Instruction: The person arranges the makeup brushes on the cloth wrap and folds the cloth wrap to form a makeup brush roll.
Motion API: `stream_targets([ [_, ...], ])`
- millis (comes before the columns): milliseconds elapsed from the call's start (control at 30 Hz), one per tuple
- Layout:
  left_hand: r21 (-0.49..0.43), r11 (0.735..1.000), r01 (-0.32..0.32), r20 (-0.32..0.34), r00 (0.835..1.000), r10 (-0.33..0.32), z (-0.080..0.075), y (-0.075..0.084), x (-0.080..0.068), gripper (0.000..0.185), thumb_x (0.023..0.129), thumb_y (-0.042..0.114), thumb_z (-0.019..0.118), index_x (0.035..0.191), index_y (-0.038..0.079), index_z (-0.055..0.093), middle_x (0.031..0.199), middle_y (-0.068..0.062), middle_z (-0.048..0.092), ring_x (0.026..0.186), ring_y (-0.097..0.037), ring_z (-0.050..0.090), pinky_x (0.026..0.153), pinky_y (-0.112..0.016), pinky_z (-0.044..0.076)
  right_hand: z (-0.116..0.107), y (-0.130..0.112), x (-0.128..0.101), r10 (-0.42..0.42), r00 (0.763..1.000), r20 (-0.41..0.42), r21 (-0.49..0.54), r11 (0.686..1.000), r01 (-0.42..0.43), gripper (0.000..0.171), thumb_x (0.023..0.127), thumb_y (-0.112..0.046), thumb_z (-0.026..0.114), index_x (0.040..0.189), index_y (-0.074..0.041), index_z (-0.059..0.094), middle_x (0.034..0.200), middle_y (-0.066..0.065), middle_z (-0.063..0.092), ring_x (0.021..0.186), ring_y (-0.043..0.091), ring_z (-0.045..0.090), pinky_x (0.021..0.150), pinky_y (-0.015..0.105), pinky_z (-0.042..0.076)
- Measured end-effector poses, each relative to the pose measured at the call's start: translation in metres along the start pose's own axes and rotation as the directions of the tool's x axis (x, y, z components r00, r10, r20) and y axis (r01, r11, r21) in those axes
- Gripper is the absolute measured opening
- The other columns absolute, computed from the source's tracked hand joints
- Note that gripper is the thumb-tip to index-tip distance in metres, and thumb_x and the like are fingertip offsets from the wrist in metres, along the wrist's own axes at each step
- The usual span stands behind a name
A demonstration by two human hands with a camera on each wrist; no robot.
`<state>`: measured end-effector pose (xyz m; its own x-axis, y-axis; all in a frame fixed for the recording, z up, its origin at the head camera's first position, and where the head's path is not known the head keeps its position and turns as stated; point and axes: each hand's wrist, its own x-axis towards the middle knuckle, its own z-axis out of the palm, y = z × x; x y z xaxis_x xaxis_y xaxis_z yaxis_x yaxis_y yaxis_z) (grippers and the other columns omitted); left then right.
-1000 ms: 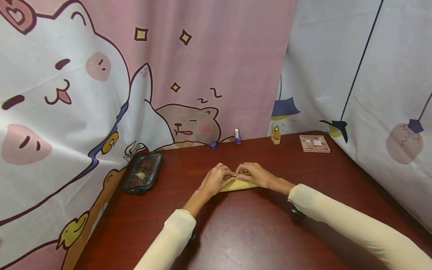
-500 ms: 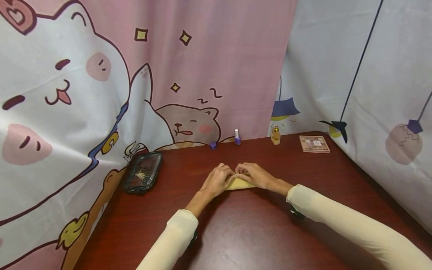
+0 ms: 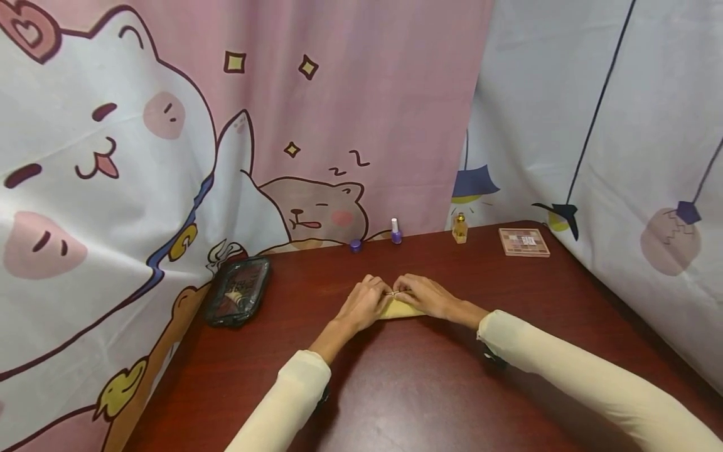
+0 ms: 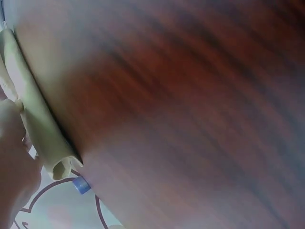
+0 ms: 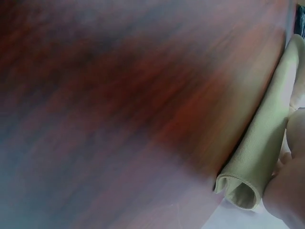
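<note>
In the head view, a pale yellow soft piece, like cloth or thin leather, (image 3: 400, 310) lies at the middle of the table. My left hand (image 3: 361, 303) pinches its upper edge from the left. From the right, my right hand (image 3: 426, 296) grips the same edge, the fingertips of both hands nearly meeting. A small pale detail between the fingertips is too small to identify. The left wrist view has the piece (image 4: 38, 112) curled into a tube with an open end. The right wrist view has the other end of the roll (image 5: 259, 143), hollow and with a hemmed edge.
A black clear-topped pouch (image 3: 238, 292) lies at the left of the dark wooden table (image 3: 390, 383). Along the back stand a small purple jar (image 3: 355, 245), a purple nail polish bottle (image 3: 396, 233), a perfume bottle (image 3: 460, 229) and an eyeshadow palette (image 3: 524, 243). Printed curtains border the table.
My left hand has shifted slightly right along the yellow piece, with less of its left end showing. Both hands keep hold of the upper edge. The head view has tilted slightly.
</note>
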<state>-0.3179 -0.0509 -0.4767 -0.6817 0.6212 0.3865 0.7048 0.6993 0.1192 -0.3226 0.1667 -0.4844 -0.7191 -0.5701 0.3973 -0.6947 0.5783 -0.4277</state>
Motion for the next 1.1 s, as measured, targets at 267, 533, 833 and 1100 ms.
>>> stream_targets([
  [267,-0.012,1.000,-0.006,-0.008,1.000,0.006,-0.001,-0.002,-0.001,0.020,0.102,0.028,0.069,0.104,0.010,0.076,0.103,0.000,0.072,0.104,-0.021,0.061,0.091,-0.039,0.052,0.001,-0.002,0.002,0.013,1.000,0.021,-0.062,0.998,-0.012,0.010,0.104,-0.023,0.065,0.108,-0.015,0.071,0.102,-0.004,0.067,0.089,0.011,0.065,0.078,0.037,0.056],
  [533,-0.017,1.000,-0.005,-0.039,0.999,0.004,-0.001,0.000,0.000,0.014,0.102,0.024,0.069,0.096,0.012,0.076,0.095,0.003,0.071,0.099,-0.019,0.062,0.090,-0.037,0.053,0.004,-0.002,0.003,0.013,1.000,-0.001,-0.123,0.992,-0.013,0.010,0.105,-0.026,0.063,0.106,-0.019,0.071,0.099,-0.006,0.064,0.081,0.008,0.060,0.069,0.034,0.055],
  [833,-0.073,0.997,-0.015,0.005,1.000,0.016,-0.011,-0.010,-0.006,0.020,0.103,0.028,0.068,0.110,0.011,0.078,0.107,0.001,0.074,0.101,-0.020,0.063,0.089,-0.041,0.053,-0.002,0.001,0.001,-0.001,1.000,-0.021,-0.056,0.998,0.000,0.012,0.103,-0.026,0.068,0.111,-0.019,0.074,0.102,-0.007,0.069,0.090,0.009,0.066,0.077,0.038,0.057],
  [1100,-0.048,0.998,0.028,0.169,0.985,-0.019,-0.029,-0.028,-0.028,0.043,0.103,0.045,0.063,0.132,0.014,0.071,0.125,0.000,0.071,0.118,-0.018,0.060,0.096,-0.046,0.049,-0.028,0.022,-0.019,-0.037,0.998,0.052,-0.030,0.999,0.038,0.020,0.104,-0.029,0.066,0.121,-0.023,0.076,0.111,-0.012,0.072,0.103,0.007,0.068,0.087,0.040,0.057],
])
